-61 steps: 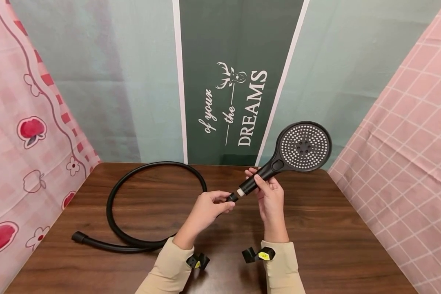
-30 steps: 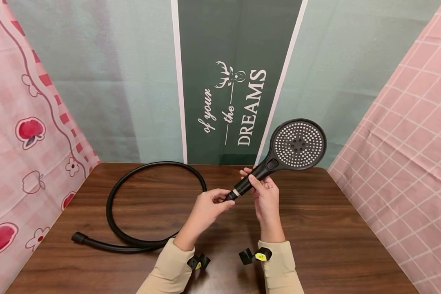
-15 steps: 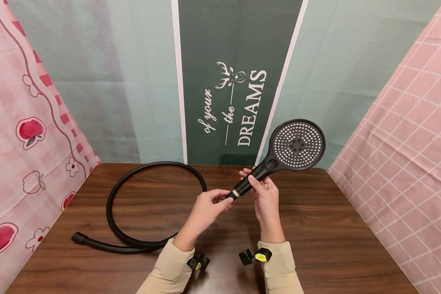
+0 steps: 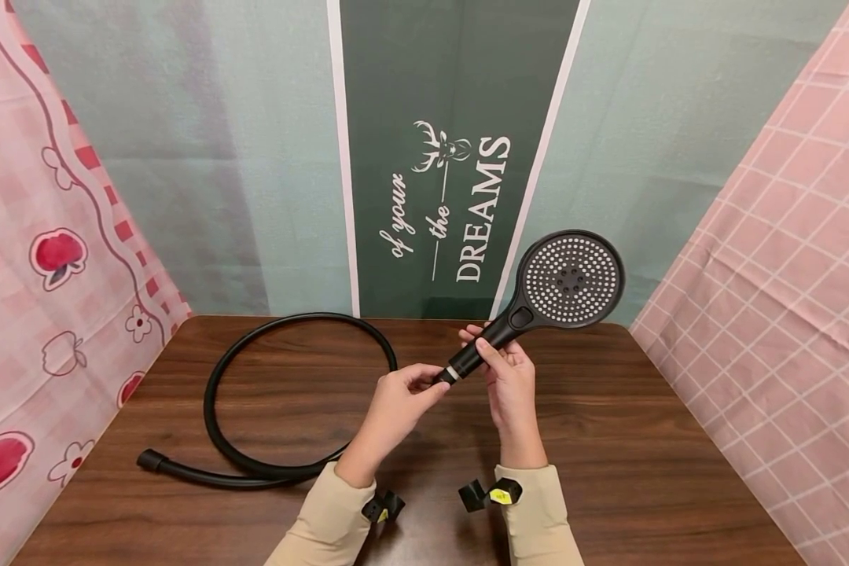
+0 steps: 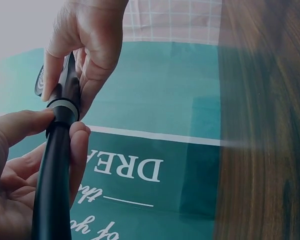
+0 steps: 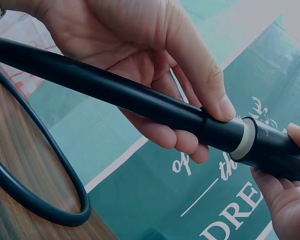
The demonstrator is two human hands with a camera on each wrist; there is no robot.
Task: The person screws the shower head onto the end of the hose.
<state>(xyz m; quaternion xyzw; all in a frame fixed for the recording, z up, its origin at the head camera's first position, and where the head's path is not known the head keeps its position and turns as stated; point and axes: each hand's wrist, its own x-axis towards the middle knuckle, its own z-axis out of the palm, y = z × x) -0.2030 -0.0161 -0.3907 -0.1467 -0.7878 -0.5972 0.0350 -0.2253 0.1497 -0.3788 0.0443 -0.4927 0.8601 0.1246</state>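
Observation:
My right hand [image 4: 511, 385] grips the handle of a black shower head [image 4: 573, 279], whose round spray face with white nozzles tilts up to the right. Between thumb and fingers, my left hand [image 4: 396, 405] pinches the connector nut [image 6: 222, 132] on one end of a black shower hose [image 4: 212, 393]. Nut and handle end meet in line, and a narrow white ring [image 6: 244, 140] shows between them. In the left wrist view, the hose [image 5: 52, 190] runs back from the joint past the left palm. Both hands hold the parts above the table.
The hose lies in a wide loop on the left of the brown wooden table [image 4: 608, 456], its other end fitting [image 4: 153, 459] near the left edge. A green printed curtain [image 4: 460, 79] hangs behind, with pink cloths [image 4: 764, 259] at the sides.
The shower head has come slightly left and down toward the left hand. The gap at the hose end has closed, and the exposed white part has shrunk to a thin ring.

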